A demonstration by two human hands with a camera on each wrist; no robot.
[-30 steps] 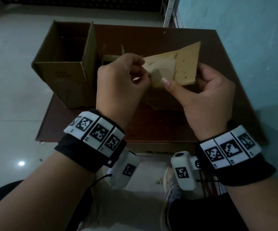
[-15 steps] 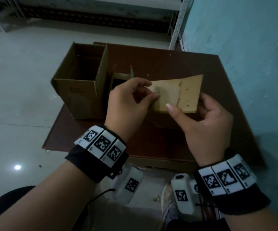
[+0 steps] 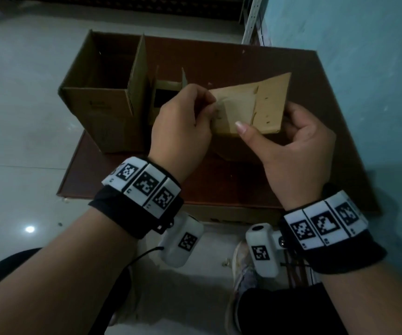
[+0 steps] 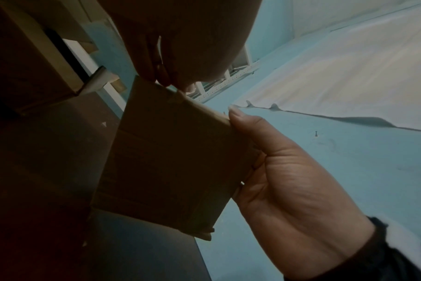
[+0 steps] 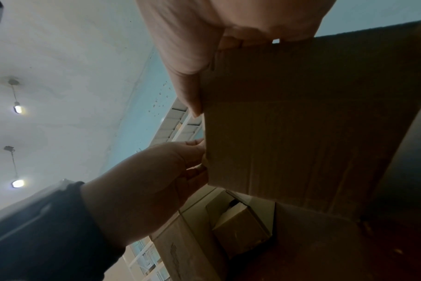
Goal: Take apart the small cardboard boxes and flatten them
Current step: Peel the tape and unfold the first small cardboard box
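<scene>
A small tan cardboard box, partly collapsed, is held above the brown table by both hands. My left hand pinches the pale flap at the box's left end. My right hand grips the right end, thumb on the near face and fingers behind. The left wrist view shows the dark box between the left fingertips and the right hand. The right wrist view shows its underside. A second small box stands behind the left hand.
A large open carton stands on the table's left part, against the second small box. A teal wall runs along the right side. Pale floor lies to the left, and my knees and shoes are below the table's near edge.
Both hands keep their hold on the small box. The box has tipped from a raised slant to nearly level, and the left fingers have shifted slightly on the flap.
</scene>
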